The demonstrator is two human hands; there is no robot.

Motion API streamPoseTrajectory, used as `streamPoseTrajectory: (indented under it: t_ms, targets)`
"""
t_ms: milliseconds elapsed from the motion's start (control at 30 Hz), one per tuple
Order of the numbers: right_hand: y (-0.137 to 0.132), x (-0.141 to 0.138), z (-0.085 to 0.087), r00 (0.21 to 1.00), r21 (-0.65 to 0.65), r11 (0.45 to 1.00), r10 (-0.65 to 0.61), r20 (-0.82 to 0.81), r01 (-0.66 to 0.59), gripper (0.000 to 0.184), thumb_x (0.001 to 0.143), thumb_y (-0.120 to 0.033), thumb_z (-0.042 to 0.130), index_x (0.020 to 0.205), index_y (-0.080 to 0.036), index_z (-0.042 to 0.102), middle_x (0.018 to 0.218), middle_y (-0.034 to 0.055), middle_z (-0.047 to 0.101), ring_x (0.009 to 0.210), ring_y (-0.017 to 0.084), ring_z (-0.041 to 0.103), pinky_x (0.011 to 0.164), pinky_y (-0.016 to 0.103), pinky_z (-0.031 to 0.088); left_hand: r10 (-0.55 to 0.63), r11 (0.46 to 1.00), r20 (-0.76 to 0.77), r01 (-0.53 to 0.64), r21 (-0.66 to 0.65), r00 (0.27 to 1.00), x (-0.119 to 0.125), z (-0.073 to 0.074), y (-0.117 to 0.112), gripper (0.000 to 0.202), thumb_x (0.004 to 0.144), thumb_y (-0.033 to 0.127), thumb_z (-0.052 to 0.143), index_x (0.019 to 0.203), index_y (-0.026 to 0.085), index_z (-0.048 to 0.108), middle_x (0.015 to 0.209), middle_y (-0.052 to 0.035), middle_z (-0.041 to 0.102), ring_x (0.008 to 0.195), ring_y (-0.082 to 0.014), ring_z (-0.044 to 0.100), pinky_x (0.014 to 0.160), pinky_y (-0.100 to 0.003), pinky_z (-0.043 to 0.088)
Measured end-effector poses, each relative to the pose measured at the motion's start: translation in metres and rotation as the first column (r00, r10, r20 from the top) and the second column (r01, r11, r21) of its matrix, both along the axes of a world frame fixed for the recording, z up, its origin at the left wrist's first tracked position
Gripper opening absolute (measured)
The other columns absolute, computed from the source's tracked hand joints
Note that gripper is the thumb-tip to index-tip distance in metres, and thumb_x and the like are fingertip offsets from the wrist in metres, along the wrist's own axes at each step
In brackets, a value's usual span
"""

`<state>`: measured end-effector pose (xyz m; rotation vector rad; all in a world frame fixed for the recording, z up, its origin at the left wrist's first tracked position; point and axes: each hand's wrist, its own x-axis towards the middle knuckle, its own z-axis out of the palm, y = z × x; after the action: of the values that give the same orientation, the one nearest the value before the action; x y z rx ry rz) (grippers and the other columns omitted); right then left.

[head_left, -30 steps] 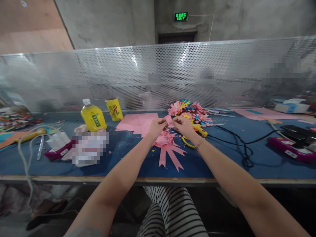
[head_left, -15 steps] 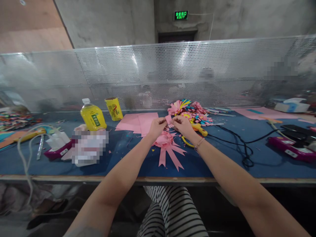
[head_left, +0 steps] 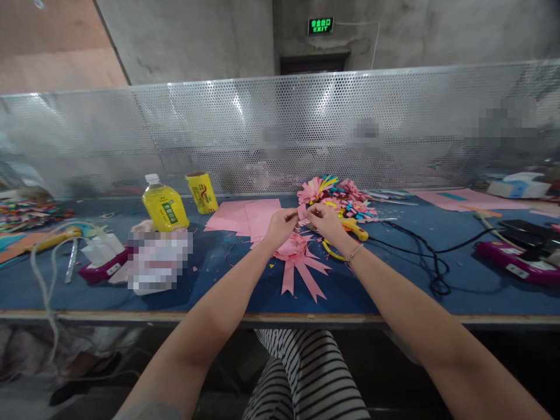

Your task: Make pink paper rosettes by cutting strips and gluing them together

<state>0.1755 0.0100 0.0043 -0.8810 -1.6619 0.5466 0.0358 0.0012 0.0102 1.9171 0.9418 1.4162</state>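
Between my two hands is a small piece of pink paper (head_left: 301, 212), held up over the table. My left hand (head_left: 281, 226) pinches it from the left side. On the other side, the fingertips of my right hand (head_left: 325, 224) are closed on it too. Just below them a pink paper rosette (head_left: 292, 248) with notched ribbon tails (head_left: 308, 277) lies on the blue table. Right of my right hand rests a yellow glue gun (head_left: 355, 228), partly hidden. Pink paper sheets (head_left: 262, 214) are spread beyond my left hand.
Colourful paper flowers (head_left: 341, 195) are heaped behind my hands. A yellow liquid bottle (head_left: 164, 204) and a yellow can (head_left: 202, 193) stand at left. Black cable (head_left: 431, 251) runs right towards a purple power strip (head_left: 518, 261). A perforated metal screen (head_left: 236, 128) borders the table's back.
The small pink paper has turned slightly and shifted a little to the right between my fingers. Both hands keep their pinch, and the rosette lies in almost the same place.
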Motion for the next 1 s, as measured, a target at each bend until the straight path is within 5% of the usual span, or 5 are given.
streamPoseTrajectory:
  t_ms: [500, 1000]
  targets:
    - [0.0008, -0.0002, 0.0012, 0.999, 0.004, 1.000, 0.009, -0.053, -0.009, 0.015, 0.065, -0.028, 0.056, 0.071, -0.018, 0.047, 0.063, -0.0033, 0.046, 0.050, 0.008, 0.042, 0.047, 0.022, 0.034, 0.011, 1.000, -0.038, -0.010, 0.016, 0.999, 0.0017, -0.0031, 0.0022, 0.017, 0.063, 0.008, 0.038, 0.059, 0.015, 0.053, 0.049, 0.0030, 0.047, 0.048, -0.0082, 0.047, 0.048, -0.019, 0.039]
    - [0.0042, -0.0012, 0.0005, 0.930, -0.179, 0.964, 0.126, -0.345, -0.197, 0.022, 0.063, -0.034, 0.059, 0.061, -0.019, 0.043, 0.051, -0.0060, 0.043, 0.044, 0.006, 0.039, 0.040, 0.019, 0.030, -0.054, 0.984, 0.248, 0.093, -0.150, 0.967, 0.0083, -0.0013, -0.0007, 0.007, 0.070, 0.023, 0.050, 0.072, 0.016, 0.047, 0.065, 0.0012, 0.052, 0.056, -0.0079, 0.053, 0.049, -0.019, 0.044]
